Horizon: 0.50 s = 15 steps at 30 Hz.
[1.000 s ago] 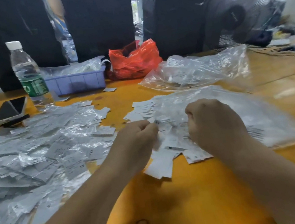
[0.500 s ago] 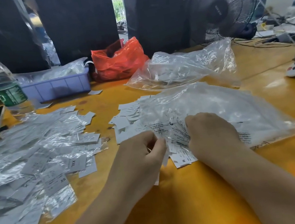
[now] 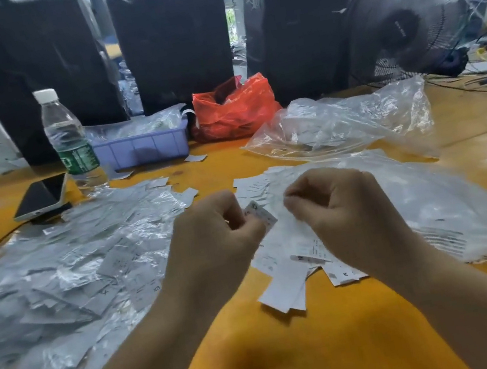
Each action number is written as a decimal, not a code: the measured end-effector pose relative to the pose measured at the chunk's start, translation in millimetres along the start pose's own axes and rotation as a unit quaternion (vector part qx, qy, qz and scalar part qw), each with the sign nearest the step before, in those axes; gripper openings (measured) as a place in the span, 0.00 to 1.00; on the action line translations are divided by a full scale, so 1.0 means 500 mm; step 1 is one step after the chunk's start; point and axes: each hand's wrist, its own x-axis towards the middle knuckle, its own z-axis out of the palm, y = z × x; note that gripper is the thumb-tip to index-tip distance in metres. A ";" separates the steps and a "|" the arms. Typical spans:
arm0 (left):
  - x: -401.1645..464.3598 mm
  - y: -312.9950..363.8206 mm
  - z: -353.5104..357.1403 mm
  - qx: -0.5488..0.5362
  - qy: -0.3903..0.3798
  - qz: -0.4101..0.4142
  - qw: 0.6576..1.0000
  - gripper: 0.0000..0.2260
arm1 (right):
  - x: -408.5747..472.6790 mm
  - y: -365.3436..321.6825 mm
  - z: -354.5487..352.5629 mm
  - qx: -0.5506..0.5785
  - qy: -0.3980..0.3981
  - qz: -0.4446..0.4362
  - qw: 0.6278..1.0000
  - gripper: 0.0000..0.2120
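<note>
My left hand [image 3: 213, 241] is curled and pinches a small white size label [image 3: 259, 215] between thumb and fingers, just above the orange table [image 3: 328, 350]. My right hand [image 3: 336, 210] is close beside it. Its fingers are curled and pinch what looks like a thin clear sleeve [image 3: 289, 234], which is faint and hard to make out. Loose white labels [image 3: 286, 291] lie under and in front of both hands. A wide heap of labels in clear sleeves [image 3: 58, 279] covers the table to the left.
A flat clear bag [image 3: 450, 198] lies right of my hands, with a crumpled clear bag [image 3: 354, 120] behind it. At the back stand a water bottle [image 3: 70, 139], phone [image 3: 41, 195], purple tray [image 3: 142, 148], red bag [image 3: 233, 112], black boxes [image 3: 173, 44] and fan [image 3: 403, 28].
Both hands have lifted off the loose labels and come closer together. My left hand now holds up a single label. The view has tilted upward.
</note>
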 end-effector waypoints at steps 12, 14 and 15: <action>-0.013 -0.108 -0.112 -0.043 0.057 -0.094 0.993 0.10 | 0.070 -0.057 0.157 0.434 -0.142 0.250 0.854 0.13; -0.011 -0.114 -0.107 -0.065 0.041 -0.109 0.991 0.08 | 0.061 -0.040 0.161 0.435 -0.138 0.249 0.854 0.14; -0.012 -0.115 -0.104 -0.085 0.030 -0.118 0.989 0.06 | 0.058 -0.034 0.161 0.427 -0.140 0.245 0.859 0.13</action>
